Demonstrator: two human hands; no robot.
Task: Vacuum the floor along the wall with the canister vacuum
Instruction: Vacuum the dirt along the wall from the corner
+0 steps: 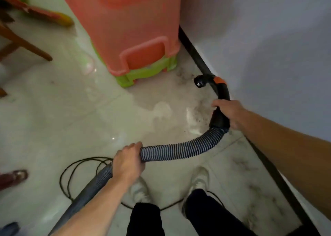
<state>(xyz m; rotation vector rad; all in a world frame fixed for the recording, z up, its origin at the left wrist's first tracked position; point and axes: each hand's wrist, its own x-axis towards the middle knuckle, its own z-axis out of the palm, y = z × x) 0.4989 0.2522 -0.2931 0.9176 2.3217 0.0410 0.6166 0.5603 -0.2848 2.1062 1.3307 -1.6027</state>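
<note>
Lower centre: left hand (pixel 128 161) curled round floppy grey ribbed hose (pixel 179 150); right hand (pixel 231 113) clamps rigid black handle (pixel 221 99), likely the best hold.

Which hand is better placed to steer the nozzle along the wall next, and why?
Right: the right hand grips the handle just behind the nozzle, beside the wall; the left hand only holds the hose farther back.

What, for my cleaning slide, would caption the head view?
Right hand grips the vacuum handle by the wall, left hand holds the ribbed hose, above dusty tiles.
</note>
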